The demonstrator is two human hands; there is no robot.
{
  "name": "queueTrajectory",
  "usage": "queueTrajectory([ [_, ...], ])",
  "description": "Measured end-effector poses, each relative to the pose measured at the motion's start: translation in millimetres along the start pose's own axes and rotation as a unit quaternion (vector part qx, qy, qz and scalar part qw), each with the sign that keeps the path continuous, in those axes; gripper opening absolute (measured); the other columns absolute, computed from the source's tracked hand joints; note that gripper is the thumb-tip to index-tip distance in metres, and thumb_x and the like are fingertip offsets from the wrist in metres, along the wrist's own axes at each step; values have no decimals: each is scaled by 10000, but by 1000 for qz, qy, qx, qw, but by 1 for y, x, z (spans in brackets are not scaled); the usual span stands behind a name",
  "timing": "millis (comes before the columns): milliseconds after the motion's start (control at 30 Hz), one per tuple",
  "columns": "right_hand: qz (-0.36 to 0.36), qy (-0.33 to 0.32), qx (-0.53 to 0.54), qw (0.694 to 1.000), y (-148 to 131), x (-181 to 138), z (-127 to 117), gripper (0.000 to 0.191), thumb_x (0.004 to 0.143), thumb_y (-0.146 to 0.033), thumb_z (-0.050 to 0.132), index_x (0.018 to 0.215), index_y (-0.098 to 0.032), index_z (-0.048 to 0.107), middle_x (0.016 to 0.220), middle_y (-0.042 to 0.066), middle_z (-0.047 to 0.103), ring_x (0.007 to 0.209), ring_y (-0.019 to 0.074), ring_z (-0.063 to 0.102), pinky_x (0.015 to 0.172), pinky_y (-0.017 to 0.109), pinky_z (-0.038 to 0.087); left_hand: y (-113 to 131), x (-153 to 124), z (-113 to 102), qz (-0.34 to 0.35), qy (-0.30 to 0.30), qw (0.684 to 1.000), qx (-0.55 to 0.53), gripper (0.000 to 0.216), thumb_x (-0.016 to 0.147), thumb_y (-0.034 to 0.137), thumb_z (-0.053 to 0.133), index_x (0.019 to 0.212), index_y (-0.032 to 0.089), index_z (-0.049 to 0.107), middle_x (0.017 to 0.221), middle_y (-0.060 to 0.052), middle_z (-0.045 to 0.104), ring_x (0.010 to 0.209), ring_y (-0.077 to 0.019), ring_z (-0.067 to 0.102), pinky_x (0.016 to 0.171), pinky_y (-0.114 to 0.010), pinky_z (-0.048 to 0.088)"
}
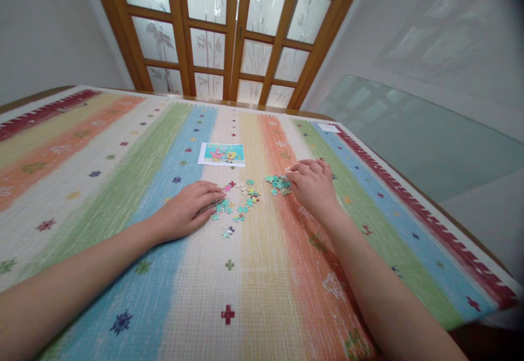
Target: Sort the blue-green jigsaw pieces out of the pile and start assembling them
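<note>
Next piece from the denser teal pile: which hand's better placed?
Right, probably. The right hand has its fingertips at the edge of the teal pile. The left hand is farther off, with the looser pieces between it and that pile.

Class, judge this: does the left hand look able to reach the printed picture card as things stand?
Probably yes: the picture card lies a little beyond the left hand, and only striped tablecloth shows between them.
</note>
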State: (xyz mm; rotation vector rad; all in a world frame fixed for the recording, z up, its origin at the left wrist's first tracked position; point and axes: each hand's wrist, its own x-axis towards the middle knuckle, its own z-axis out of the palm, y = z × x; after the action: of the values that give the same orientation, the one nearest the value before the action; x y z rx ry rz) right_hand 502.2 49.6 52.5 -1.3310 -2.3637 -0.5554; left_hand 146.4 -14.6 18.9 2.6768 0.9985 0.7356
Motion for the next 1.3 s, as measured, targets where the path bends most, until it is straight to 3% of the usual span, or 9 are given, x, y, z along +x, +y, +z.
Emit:
queueTrajectory([
  [233,34,7,25,999,7,-2,-9,200,960,-201,566,1019,-207,757,1070,78,740,1090,289,573,957,477,344,1,1,-2,-4,-6,1000,-6,382,1015,210,464,1391,228,528,1342,-112,595,1296,-248,512,1094,-492,449],
  [333,9,-1,58,998,-5,-4,-1,185,961,-207,572,991,-197,755,1048,75,745,1046,273,596,930,450,363,1,2,-1,-9,0,1000,-12,365,1014,210,463,1370,221,543,1341,-111,598,1287,-246,519,1083,-487,458],
  [633,-111,17,190,975,-71,-5,6,180,993,-226,547,1016,-228,725,999,28,756,1078,231,605,1066,455,311,3,7,3,-37,-17,998,52,314,1020,341,519,1301,274,644,1384,-76,601,1285,-268,523,1073,-518,435],
  [967,-143,10,222,964,-75,-9,11,176,988,-233,551,1036,-220,720,999,38,752,1054,228,614,1081,468,312,-7,12,8,-40,2,999,26,258,995,400,585,1186,314,736,1311,-21,692,1283,-265,550,1065,-503,434],
  [1300,-169,12,247,954,-96,-3,10,171,988,-245,559,1044,-229,720,1013,24,751,1075,224,602,1116,472,278,-7,15,9,5,40,998,44,243,1013,352,557,1111,250,753,1183,-30,751,1172,-259,594,983,-459,463],
])
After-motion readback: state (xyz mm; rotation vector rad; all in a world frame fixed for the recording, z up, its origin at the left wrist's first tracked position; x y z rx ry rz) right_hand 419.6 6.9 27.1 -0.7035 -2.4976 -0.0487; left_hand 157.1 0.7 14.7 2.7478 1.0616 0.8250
